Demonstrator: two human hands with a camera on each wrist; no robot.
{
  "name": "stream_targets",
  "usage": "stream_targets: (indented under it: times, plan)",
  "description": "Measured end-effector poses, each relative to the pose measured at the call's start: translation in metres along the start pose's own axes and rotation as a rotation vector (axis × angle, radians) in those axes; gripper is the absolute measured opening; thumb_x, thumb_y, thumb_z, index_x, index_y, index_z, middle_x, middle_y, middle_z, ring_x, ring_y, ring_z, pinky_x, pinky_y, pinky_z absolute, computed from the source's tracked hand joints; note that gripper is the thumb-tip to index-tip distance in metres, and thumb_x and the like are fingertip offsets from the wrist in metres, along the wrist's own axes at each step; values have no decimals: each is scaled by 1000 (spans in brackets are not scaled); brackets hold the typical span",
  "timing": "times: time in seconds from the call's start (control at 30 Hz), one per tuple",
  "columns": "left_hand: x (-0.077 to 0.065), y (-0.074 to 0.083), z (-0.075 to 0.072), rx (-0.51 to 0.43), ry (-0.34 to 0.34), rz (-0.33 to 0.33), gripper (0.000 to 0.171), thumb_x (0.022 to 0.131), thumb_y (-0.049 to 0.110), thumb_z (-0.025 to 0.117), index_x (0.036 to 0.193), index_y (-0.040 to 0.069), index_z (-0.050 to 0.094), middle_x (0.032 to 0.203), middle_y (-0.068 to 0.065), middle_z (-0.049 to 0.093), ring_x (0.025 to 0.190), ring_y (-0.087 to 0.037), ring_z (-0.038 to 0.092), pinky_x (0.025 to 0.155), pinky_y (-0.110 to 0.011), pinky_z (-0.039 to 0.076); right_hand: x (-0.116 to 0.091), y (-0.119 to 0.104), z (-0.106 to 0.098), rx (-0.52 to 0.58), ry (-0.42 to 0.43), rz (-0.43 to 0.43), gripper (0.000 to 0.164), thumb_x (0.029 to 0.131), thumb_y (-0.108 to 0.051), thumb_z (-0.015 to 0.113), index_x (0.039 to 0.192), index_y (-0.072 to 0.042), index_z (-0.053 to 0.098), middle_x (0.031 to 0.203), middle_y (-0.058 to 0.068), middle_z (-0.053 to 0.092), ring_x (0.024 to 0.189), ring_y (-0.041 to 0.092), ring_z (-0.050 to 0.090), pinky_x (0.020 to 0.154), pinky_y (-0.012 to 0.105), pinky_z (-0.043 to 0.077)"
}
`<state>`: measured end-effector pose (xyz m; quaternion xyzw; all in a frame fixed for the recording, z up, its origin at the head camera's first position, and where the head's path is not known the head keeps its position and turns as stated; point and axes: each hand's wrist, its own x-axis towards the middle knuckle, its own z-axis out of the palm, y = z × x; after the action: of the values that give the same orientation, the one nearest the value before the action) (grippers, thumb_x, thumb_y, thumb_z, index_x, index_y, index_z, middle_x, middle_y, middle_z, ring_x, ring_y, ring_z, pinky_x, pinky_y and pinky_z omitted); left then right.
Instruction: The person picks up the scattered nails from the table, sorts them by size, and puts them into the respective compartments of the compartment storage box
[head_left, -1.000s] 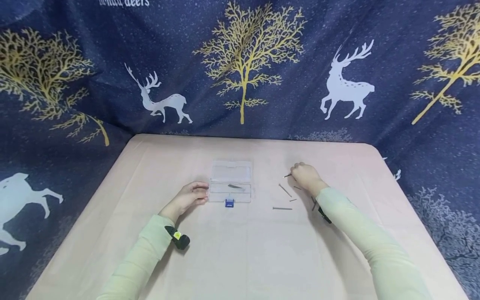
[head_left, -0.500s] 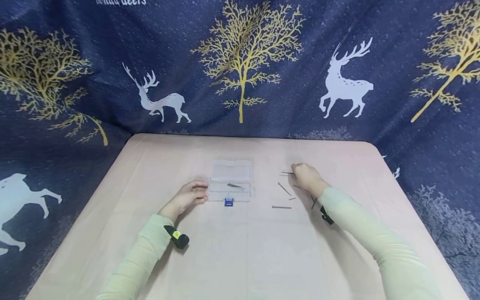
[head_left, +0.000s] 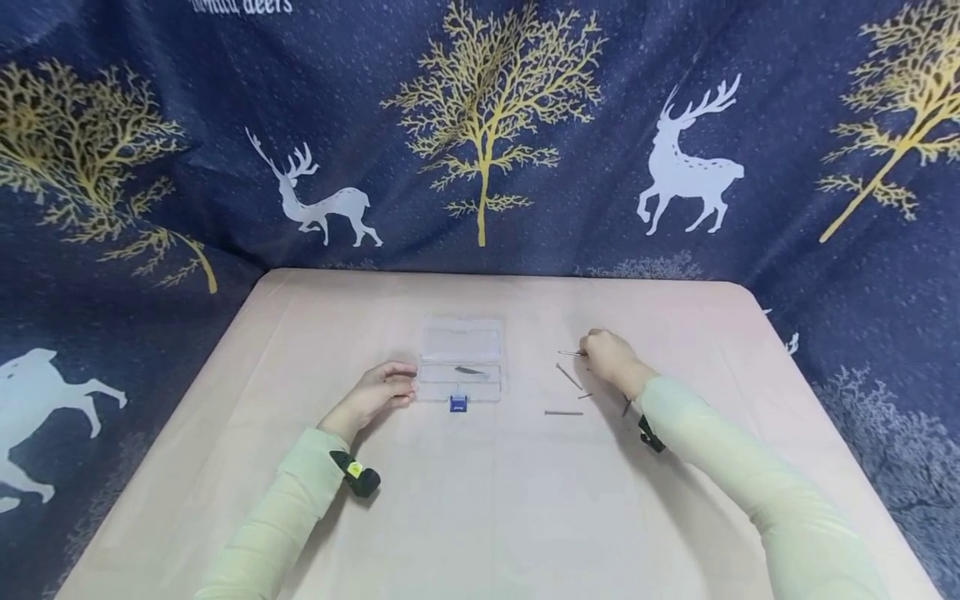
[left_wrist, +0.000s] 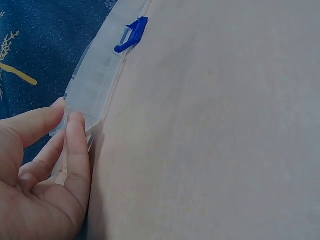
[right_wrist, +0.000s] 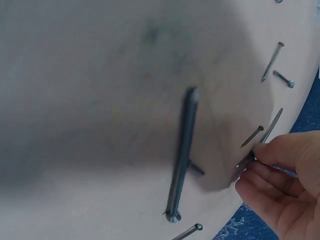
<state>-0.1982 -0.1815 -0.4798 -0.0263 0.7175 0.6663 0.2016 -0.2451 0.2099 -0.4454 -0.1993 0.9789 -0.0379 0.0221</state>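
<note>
At the left end of a clear plastic box (head_left: 461, 340), my left hand (head_left: 378, 392) rests with loosely bent fingers. In the left wrist view, the thumb and fingertips touch the corner of the box. The box lies with its lid folded back, and a dark nail (head_left: 471, 372) is in its tray. My right hand (head_left: 611, 358) is low over the table to the right, pinching a metal nail (head_left: 570, 352) between thumb and fingertips. Part of this nail is hidden by the fingers. Close by the fingertips in the right wrist view lies a small nail (right_wrist: 252, 136).
Between box and right hand lie a slanted nail (head_left: 569, 376), a short nail (head_left: 585, 396) and a long nail (head_left: 564, 412). A thick nail (right_wrist: 182, 155) lies under the right wrist. A blue latch (head_left: 458, 404) sits at the box's front; a deer-patterned cloth (head_left: 300, 83) hangs behind the table.
My right hand has shifted slightly, and the nail in its fingers now points left, low over the table. My left hand and the box have stayed in place.
</note>
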Motion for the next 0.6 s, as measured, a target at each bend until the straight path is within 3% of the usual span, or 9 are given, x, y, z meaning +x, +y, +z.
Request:
stream_targets:
  times: [0.3,0.5,0.6]
  plan:
    - [1,-3,-1,-5,-1,11,47,90,-3,54,133,-14,38,97,-7,60,74,-6,60,69,-16,56,2,-5,7,-201,13,-69,6,87,1,61,90,4,66,86,16,64,81,27,64,74,33,58]
    - [1,-3,0,-7,3,6,46,90,-4,54,132,-13,39,98,-7,60,75,-6,61,71,-17,56,8,-3,5,-113,-10,-4,15,90,-4,60,101,6,62,91,19,66,86,31,66,77,38,58]
    - [1,-2,0,-5,7,3,46,90,-4,54,132,-13,39,97,-7,60,74,-7,61,71,-17,56,10,-1,3,-25,-19,12,13,88,-4,62,98,5,61,87,18,67,81,29,66,74,38,58]
